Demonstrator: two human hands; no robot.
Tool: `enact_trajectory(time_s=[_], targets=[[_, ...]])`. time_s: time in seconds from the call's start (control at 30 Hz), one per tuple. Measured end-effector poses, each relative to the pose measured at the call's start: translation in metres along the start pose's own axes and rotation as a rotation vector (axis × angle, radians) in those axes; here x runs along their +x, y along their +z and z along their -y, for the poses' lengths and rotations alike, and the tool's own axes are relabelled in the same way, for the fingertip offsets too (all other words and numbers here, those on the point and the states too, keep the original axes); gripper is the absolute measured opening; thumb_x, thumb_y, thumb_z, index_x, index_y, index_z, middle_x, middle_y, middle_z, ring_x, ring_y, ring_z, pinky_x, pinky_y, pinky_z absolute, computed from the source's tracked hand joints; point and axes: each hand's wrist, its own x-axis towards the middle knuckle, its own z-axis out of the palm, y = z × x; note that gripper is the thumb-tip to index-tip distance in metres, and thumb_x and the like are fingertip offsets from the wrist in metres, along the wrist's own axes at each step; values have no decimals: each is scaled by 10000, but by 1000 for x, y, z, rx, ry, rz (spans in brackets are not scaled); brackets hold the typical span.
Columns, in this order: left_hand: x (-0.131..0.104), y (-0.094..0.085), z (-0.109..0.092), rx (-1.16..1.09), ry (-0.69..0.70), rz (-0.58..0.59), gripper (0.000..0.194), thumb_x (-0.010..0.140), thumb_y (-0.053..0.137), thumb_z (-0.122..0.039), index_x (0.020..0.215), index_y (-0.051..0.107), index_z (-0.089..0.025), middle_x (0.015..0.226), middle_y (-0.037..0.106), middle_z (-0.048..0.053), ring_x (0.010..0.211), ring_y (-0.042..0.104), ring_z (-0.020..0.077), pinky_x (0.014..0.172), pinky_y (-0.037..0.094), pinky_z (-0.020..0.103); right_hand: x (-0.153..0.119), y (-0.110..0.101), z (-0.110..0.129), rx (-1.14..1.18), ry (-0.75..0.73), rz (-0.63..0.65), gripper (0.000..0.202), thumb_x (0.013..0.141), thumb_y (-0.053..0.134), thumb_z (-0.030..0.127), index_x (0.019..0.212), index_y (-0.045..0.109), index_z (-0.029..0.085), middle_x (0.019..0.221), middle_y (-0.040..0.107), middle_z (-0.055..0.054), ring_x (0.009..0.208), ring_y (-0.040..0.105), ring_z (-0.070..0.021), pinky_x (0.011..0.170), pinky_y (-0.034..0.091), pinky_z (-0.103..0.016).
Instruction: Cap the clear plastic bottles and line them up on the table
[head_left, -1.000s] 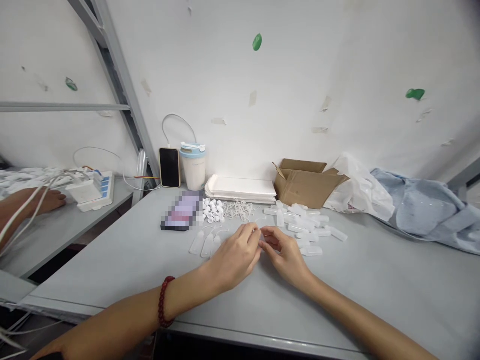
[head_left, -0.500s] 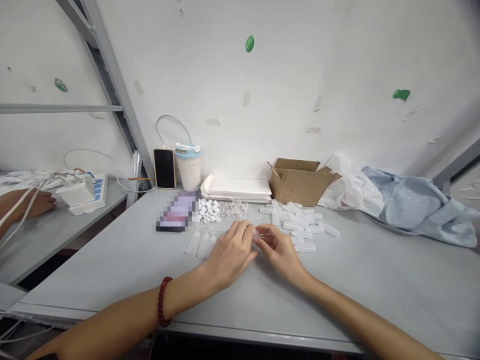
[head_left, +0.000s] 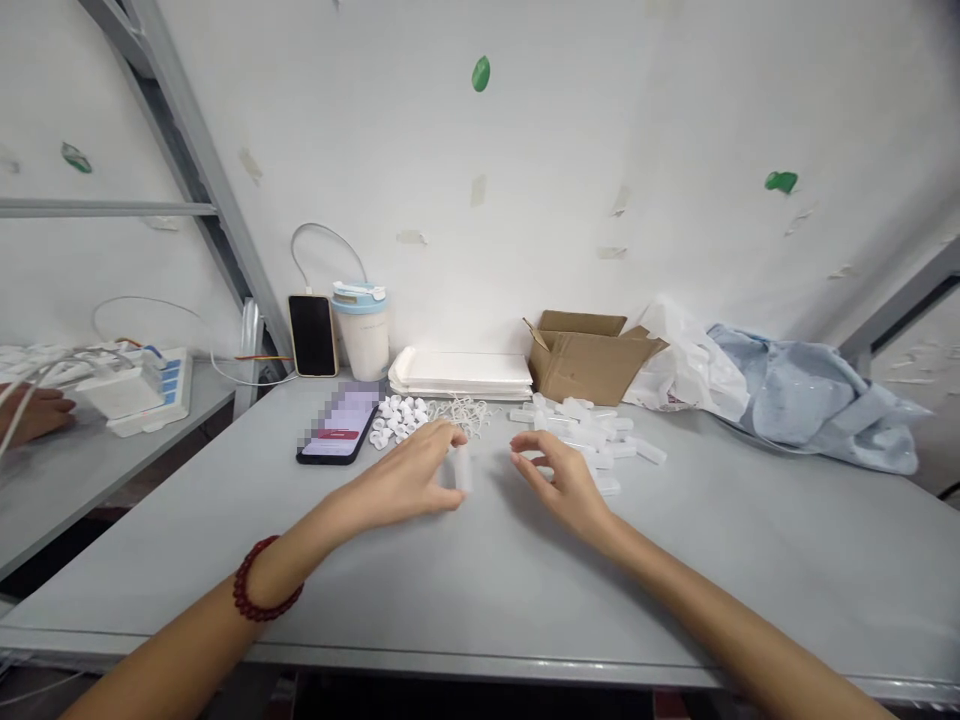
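Between the thumb and fingers of my left hand [head_left: 405, 480] is a small translucent plastic tube [head_left: 463, 470], held lengthwise. My right hand [head_left: 559, 485] hovers apart from it, fingers curved and separated, with nothing visible in them. Just behind and right of my right hand lies a heap of similar translucent tubes [head_left: 592, 432]. Beyond my left hand are a pile of small white caps [head_left: 397, 418] and a bunch of thin pale loops of cord [head_left: 461, 412]. My left hand and forearm cover part of the tabletop beside the caps.
A phone [head_left: 341, 430] lies left of the caps; another phone [head_left: 313, 335] leans by a lidded cup [head_left: 362, 335]. Along the wall are a white stack [head_left: 465, 375], an open cardboard box [head_left: 592, 368], a plastic bag [head_left: 682, 370] and blue cloth [head_left: 810, 400]. Another person's hand [head_left: 34, 412] is far left.
My hands were together over a small piece and have separated. My left hand has moved left with the tube, now covering the corded tubes seen before; my right hand's fingers have spread. The view shifted slightly.
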Motion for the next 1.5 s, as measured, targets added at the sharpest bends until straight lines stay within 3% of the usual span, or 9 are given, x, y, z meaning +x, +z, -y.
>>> enact_trajectory(time_s=[0.13, 0.23, 0.4, 0.63, 0.87, 1.07, 1.3, 1.4, 1.5], targets=[[-5, -15, 2, 49, -114, 182, 401, 677, 610, -317, 1040, 509, -182, 1034, 542, 62, 988, 521, 258, 802, 440, 327, 9, -9, -21, -431, -179, -30, 200, 874, 464, 238, 1035, 552, 159, 1039, 599, -141, 974, 568, -265, 797, 499, -428], [-7, -19, 0, 115, -158, 292, 415, 651, 607, -295, 1033, 522, -158, 1002, 542, 73, 983, 517, 270, 801, 432, 323, 12, -13, -31, -663, -179, 14, 219, 862, 490, 192, 1052, 578, 128, 1087, 582, -168, 1014, 524, -293, 814, 478, -432], [-9, -21, -1, 162, -177, 355, 413, 630, 586, -264, 1023, 540, -147, 949, 553, 71, 1007, 501, 281, 773, 436, 303, 14, -15, -28, -855, -124, 86, 254, 864, 528, 204, 1098, 604, 144, 1176, 561, -160, 1072, 468, -311, 825, 447, -414], [-9, -23, 4, 164, -148, 373, 430, 607, 562, -196, 1035, 543, -163, 939, 549, 61, 1008, 479, 270, 757, 428, 287, 14, -16, -20, -945, -4, 122, 295, 886, 510, 256, 1133, 608, 129, 1100, 558, -172, 987, 481, -299, 801, 421, -383], [-9, -21, 12, 100, -138, 363, 434, 605, 662, -369, 986, 541, -200, 928, 529, 41, 985, 457, 267, 736, 413, 287, 15, -17, -15, -990, 57, 184, 316, 908, 476, 308, 1170, 592, 177, 1074, 562, -154, 960, 478, -288, 781, 403, -366], [-8, -21, 8, 145, -166, 391, 345, 611, 596, -272, 937, 510, -199, 907, 505, 44, 978, 446, 264, 716, 403, 284, 16, -15, -16, -1008, 77, 194, 316, 909, 477, 313, 1181, 588, 197, 1079, 564, -146, 977, 468, -289, 779, 377, -354], [-7, -23, 10, 179, -192, 405, 384, 590, 554, -207, 968, 487, -198, 953, 484, 61, 984, 437, 267, 731, 410, 301, 18, -13, -16, -1042, 92, 195, 308, 915, 464, 327, 1166, 594, 205, 1065, 576, -141, 975, 468, -285, 763, 351, -345], [-6, -25, 12, 163, -187, 405, 407, 592, 617, -276, 976, 504, -200, 976, 491, 59, 999, 435, 272, 761, 408, 309, 19, -12, -17, -1058, 94, 199, 301, 917, 461, 332, 1155, 598, 208, 1049, 585, -141, 972, 473, -287, 754, 340, -349], [-3, -26, 15, 114, -179, 347, 447, 638, 651, -455, 980, 518, -200, 980, 509, 58, 995, 444, 276, 776, 409, 322, 20, -11, -17, -1059, 89, 202, 282, 921, 456, 316, 1129, 609, 203, 1015, 601, -143, 951, 481, -285, 734, 330, -353]])
